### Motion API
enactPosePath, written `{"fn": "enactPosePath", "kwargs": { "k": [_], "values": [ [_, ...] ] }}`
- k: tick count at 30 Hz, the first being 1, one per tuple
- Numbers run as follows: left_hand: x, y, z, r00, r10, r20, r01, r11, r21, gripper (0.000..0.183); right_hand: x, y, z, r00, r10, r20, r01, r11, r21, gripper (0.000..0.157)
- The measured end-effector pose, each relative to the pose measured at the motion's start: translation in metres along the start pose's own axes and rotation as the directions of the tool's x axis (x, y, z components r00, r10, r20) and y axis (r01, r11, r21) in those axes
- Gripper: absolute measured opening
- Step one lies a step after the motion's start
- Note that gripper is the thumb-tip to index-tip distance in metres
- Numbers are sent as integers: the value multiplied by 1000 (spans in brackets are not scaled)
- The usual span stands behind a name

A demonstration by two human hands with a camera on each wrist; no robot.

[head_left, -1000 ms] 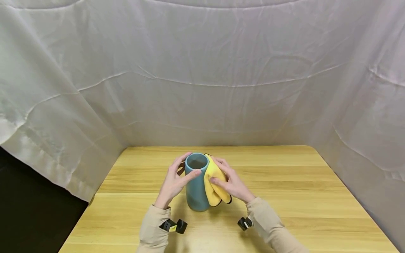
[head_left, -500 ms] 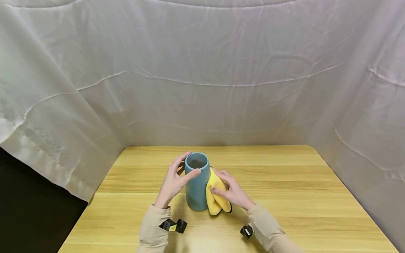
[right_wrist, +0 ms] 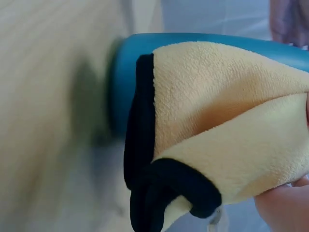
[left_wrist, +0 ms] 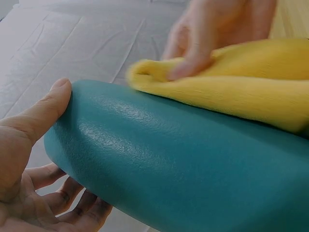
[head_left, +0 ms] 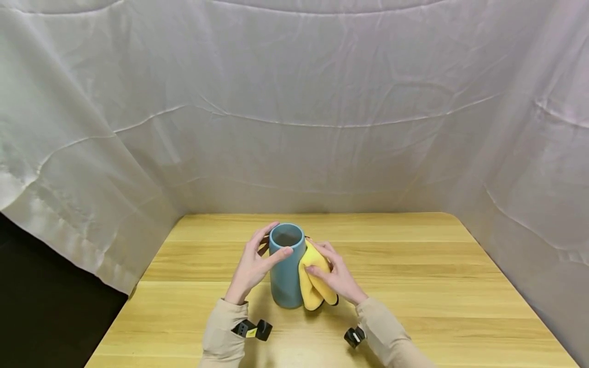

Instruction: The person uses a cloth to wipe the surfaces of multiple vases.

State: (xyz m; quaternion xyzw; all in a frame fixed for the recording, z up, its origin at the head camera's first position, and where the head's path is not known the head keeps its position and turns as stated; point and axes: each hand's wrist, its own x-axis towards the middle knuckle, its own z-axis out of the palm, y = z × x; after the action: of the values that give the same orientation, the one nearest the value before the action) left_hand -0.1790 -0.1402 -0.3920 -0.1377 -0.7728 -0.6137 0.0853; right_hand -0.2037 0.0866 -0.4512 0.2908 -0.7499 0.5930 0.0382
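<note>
A tall blue-green vase (head_left: 285, 278) with a round open mouth stands upright on the wooden table. My left hand (head_left: 252, 266) grips it near the rim, the thumb on the near side and the fingers round the far side. In the left wrist view the thumb (left_wrist: 46, 108) presses by the top edge of the smooth, glossy wall. My right hand (head_left: 338, 276) holds a folded yellow cloth (head_left: 313, 286) against the vase's right side, thumb on top of the fold. Black edging (right_wrist: 140, 121) trims the cloth, which hangs down close to the vase's base in the right wrist view.
Light wood tabletop (head_left: 428, 291) spreads out on both sides of the vase. Pale grey curtains (head_left: 299, 153) hang behind and at the sides. A dark area (head_left: 46, 296) lies past the table's left edge. Small black cameras (head_left: 264, 329) sit at both wrists.
My right hand and the cloth slid down the vase's right side, then slightly back up. The left hand and the vase stay in place.
</note>
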Motion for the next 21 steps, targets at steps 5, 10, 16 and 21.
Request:
{"fn": "enactPosePath", "kwargs": {
  "k": [5, 10, 16, 21],
  "values": [
    [0, 0, 0, 1000, 5, -2, -5, 1000, 1, 64, 13, -24, -4, 999, -47, -20, 47, 999, -1, 62],
    [1, 0, 0, 1000, 1, -2, -1, 1000, 9, 64, 23, -44, -8, 998, -62, -14, 62, 998, -30, 60],
    [0, 0, 0, 1000, -8, -4, 8, 1000, 9, 65, 24, -46, -10, 999, -45, 3, 45, 998, -48, 60],
    [1, 0, 0, 1000, -9, -4, 9, 1000, 2, 65, 21, -40, -8, 998, -58, -4, 57, 997, -55, 63]
  ]
}}
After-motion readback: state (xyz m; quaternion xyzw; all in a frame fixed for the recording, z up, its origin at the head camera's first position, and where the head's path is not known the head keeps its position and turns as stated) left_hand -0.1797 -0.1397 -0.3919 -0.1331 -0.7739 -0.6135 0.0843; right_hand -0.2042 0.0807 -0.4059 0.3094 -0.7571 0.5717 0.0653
